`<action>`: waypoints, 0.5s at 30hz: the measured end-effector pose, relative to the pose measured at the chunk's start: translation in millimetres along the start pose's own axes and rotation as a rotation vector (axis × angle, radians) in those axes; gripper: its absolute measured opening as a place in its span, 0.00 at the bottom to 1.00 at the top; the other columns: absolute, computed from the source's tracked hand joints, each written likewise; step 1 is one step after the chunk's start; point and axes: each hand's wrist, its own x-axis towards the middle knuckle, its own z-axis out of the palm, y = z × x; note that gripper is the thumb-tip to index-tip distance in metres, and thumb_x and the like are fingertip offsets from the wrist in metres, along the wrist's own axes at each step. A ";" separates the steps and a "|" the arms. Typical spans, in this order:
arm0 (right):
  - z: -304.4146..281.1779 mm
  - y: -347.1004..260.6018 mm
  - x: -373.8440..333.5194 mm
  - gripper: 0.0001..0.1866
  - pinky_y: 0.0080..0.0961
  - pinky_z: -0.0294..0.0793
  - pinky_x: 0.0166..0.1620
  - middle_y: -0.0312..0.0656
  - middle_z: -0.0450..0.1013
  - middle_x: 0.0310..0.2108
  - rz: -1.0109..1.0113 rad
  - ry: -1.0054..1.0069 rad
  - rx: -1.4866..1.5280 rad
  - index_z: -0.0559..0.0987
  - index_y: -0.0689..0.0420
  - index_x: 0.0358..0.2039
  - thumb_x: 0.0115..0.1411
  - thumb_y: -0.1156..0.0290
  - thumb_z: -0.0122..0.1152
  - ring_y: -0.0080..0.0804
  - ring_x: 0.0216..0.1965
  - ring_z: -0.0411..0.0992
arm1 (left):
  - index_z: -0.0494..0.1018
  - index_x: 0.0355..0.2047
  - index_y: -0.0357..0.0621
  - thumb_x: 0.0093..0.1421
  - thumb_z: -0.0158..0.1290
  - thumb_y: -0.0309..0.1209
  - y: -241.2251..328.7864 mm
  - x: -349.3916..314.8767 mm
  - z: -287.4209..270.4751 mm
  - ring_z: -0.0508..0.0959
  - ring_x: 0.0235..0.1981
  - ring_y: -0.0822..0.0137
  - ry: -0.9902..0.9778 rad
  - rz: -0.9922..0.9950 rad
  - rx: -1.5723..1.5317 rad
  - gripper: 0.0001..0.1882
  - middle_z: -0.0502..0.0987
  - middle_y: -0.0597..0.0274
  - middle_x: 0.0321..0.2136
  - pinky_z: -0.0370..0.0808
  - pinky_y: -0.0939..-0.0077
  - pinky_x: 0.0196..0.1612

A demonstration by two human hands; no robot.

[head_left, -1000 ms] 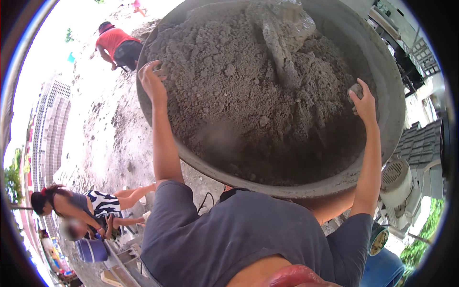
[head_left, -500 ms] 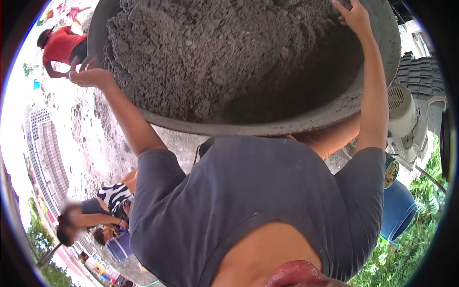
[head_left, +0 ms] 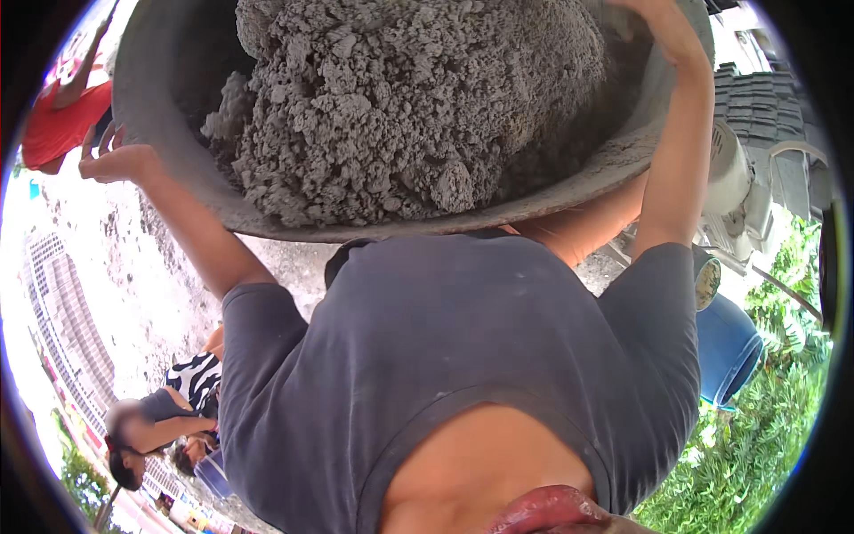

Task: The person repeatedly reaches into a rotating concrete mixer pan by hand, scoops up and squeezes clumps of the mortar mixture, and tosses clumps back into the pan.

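A large round grey mixing pan (head_left: pixel 623 160) fills the upper part of the head view, its near rim close against my shirt. Clumpy grey mortar mix (head_left: pixel 382 116) is heaped inside, with dark hollows at the left and right of the pile. My left hand (head_left: pixel 120 164) is beside the pan's left rim, outside it, palm up with the fingers apart; nothing shows in it. Over the right side of the pan is my right hand (head_left: pixel 665 25), its fingers smeared by motion and partly cut off at the top edge.
At right are a motor housing (head_left: pixel 725 173), stacked grey blocks (head_left: pixel 761 107), a small bucket (head_left: pixel 708 280), a blue drum (head_left: pixel 728 347) and plants (head_left: pixel 738 463). One person in red (head_left: pixel 69 126) is at the upper left; others (head_left: pixel 169 409) are at the lower left.
The mix has shifted into lighter, coarser clumps near the front rim, and a hollow now shows at left. In the view, the pan and my left hand sit further left. The person in red has moved.
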 end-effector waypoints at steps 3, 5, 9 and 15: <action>15.1 -2.2 -44.1 0.33 0.30 0.74 0.32 0.45 0.73 0.34 0.143 -0.503 -0.416 0.75 0.58 0.46 0.51 0.44 0.63 0.32 0.33 0.72 | 0.74 0.30 0.34 0.60 0.23 0.47 -11.6 9.7 2.4 0.77 0.27 0.59 -0.040 -0.016 -0.048 0.33 0.73 0.50 0.24 0.77 0.68 0.33; 46.4 12.2 -68.2 0.35 0.32 0.73 0.32 0.47 0.71 0.29 0.296 -0.547 -0.640 0.75 0.65 0.38 0.48 0.42 0.65 0.36 0.30 0.72 | 0.74 0.30 0.34 0.60 0.23 0.47 -14.2 7.3 9.9 0.77 0.27 0.59 -0.081 -0.065 -0.089 0.33 0.73 0.49 0.24 0.77 0.68 0.33; 65.1 1.8 -99.0 0.37 0.34 0.69 0.43 0.49 0.69 0.30 0.528 -0.532 -0.538 0.74 0.70 0.36 0.45 0.43 0.68 0.38 0.39 0.69 | 0.75 0.32 0.32 0.60 0.23 0.47 -19.2 14.1 8.9 0.78 0.27 0.55 -0.172 -0.109 -0.148 0.34 0.75 0.45 0.26 0.77 0.67 0.33; 78.1 -2.9 -116.4 0.27 0.24 0.67 0.45 0.36 0.73 0.41 0.188 -0.238 0.146 0.76 0.58 0.50 0.55 0.55 0.66 0.23 0.38 0.67 | 0.73 0.34 0.24 0.60 0.29 0.39 -33.8 11.1 19.6 0.79 0.27 0.51 -0.359 -0.018 -0.070 0.28 0.75 0.44 0.31 0.80 0.65 0.31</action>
